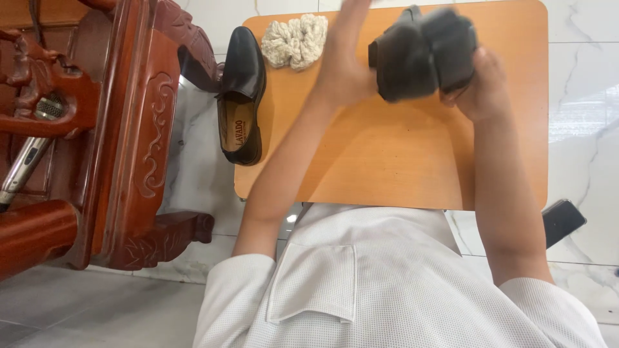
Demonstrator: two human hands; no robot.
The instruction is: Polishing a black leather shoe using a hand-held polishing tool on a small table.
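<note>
Above the orange wooden table [400, 161] I hold a black leather shoe [403, 61], blurred by motion. My left hand [342, 61] presses against the shoe's left side, fingers stretched upward along it. My right hand [480, 84] grips a dark soft pad [451, 45] that lies against the shoe's right side; whether it is a cloth or a brush is too blurred to tell. The matching black shoe [242, 96] lies on the table's left edge with its tan insole showing. A cream knotted rag [296, 40] rests at the table's far edge.
A carved red-brown wooden chair [129, 129] stands close on the left, with a metal tool [26, 161] lying on it. A black phone-like slab [562, 220] sits by my right arm. White marble floor [580, 96] surrounds the table.
</note>
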